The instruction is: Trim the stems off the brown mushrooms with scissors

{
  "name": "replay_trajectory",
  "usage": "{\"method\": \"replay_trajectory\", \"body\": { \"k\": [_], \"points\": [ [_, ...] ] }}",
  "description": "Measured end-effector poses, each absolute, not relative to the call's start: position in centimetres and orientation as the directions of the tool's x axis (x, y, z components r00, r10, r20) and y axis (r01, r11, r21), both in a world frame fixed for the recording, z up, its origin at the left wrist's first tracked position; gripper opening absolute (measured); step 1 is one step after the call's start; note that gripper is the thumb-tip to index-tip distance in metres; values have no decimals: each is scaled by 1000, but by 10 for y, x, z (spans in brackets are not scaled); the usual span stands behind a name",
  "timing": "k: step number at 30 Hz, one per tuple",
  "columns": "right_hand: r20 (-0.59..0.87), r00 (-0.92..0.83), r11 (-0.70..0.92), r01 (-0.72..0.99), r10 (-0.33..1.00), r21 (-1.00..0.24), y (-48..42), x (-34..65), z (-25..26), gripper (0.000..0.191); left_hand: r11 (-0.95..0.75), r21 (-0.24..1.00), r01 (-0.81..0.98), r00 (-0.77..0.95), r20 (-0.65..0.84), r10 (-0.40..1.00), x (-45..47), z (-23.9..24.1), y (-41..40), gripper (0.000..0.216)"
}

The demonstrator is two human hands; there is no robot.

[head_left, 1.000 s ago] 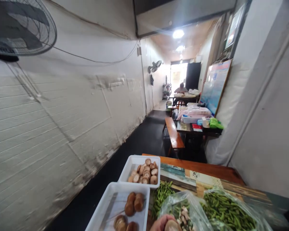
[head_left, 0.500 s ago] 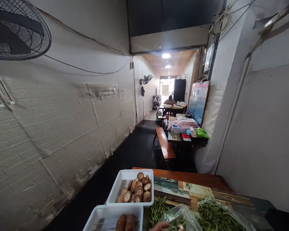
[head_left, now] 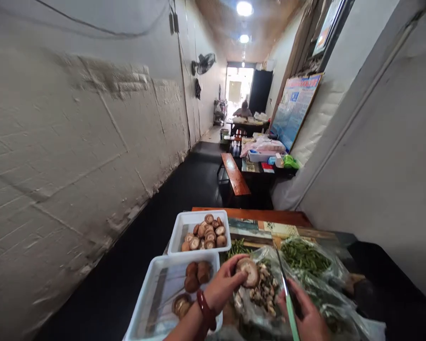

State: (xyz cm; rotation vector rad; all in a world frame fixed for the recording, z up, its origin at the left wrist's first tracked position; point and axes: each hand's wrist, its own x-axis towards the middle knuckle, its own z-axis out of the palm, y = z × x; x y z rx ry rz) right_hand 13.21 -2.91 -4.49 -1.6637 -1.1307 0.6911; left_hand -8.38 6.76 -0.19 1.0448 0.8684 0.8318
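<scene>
My left hand (head_left: 222, 287) pinches a brown mushroom (head_left: 249, 272) by its cap, above a clear plastic bag of mushroom trimmings (head_left: 261, 293). A dark red bracelet sits on that wrist. My right hand (head_left: 305, 310) grips a knife with a green handle (head_left: 287, 296), its blade pointing away from me just right of the mushroom. To the left lies a white tray (head_left: 163, 296) with several mushrooms. A second white tray (head_left: 184, 225) behind it is piled with more.
A clear bag of green beans (head_left: 307, 255) lies at the right, with loose green beans (head_left: 238, 246) between the trays and bags. All rest on a wooden table (head_left: 266, 217). Beyond are a bench (head_left: 235, 174), a cluttered table and a seated person far down the dark-floored aisle.
The camera has tipped downward. Both hands have come into view: the left with the mushroom lifted over the bag, the right holding the knife.
</scene>
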Motion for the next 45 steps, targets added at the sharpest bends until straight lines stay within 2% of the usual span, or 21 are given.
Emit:
{"method": "replay_trajectory", "body": {
  "k": [2, 4, 8, 11, 15, 20, 26, 32, 33, 35, 37, 40, 42, 45],
  "points": [
    [-41, 392, -142, 232, 919, -962, -13, 125, -32, 57, 279, 946, -164, 477, -171, 862, -82, 9, 68, 49],
    [-46, 345, -102, 145, 937, -984, 3, 118, -17, 58, 281, 939, -197, 501, -150, 853, -80, 16, 69, 48],
    [-48, 296, -77, 87, 954, -993, 20, 104, 1, 64, 254, 939, -231, 512, -105, 853, -80, 25, 69, 31],
    [-55, 280, -70, 42, 958, -997, 19, 97, 3, 65, 252, 939, -235, 527, -95, 845, -80, 28, 66, 28],
    [-114, 260, -101, -61, 959, -993, 13, 99, 6, 62, 297, 910, -288, 517, -113, 848, -78, 22, 61, 47],
    [-223, 244, -142, -308, 944, -941, 9, 116, 13, 63, 167, 937, -306, 545, 29, 838, -55, 2, 45, 99],
    [-256, 195, -159, -406, 947, -900, 2, 155, 3, 64, 173, 913, -368, 475, 25, 880, 0, -11, 22, 95],
    [-131, 117, -105, -207, 984, -973, -5, 213, -13, 62, 256, 844, -471, 464, -10, 886, 36, -5, 11, 84],
    [-96, 122, -79, -132, 988, -988, -7, 227, -17, 61, 275, 823, -497, 464, -15, 886, 39, -3, 9, 82],
    [49, 134, 26, 167, 990, -986, -12, 259, -26, 53, 308, 792, -526, 472, -29, 881, 44, 1, 5, 76],
    [257, 14, 224, 445, 966, -867, -16, 292, -31, 48, 327, 785, -527, 481, -42, 876, 47, 5, 2, 69],
    [450, -287, 521, 630, 846, -576, -19, 336, -29, 49, 330, 790, -516, 475, -57, 878, 51, 10, -2, 65],
    [480, -412, 610, 689, 774, -392, -21, 355, -21, 52, 339, 793, -506, 473, -73, 878, 51, 10, -3, 68],
    [465, -512, 661, 709, 722, -247, -21, 367, -6, 51, 348, 789, -506, 457, -96, 884, 49, 9, -3, 73]
  ]
}}
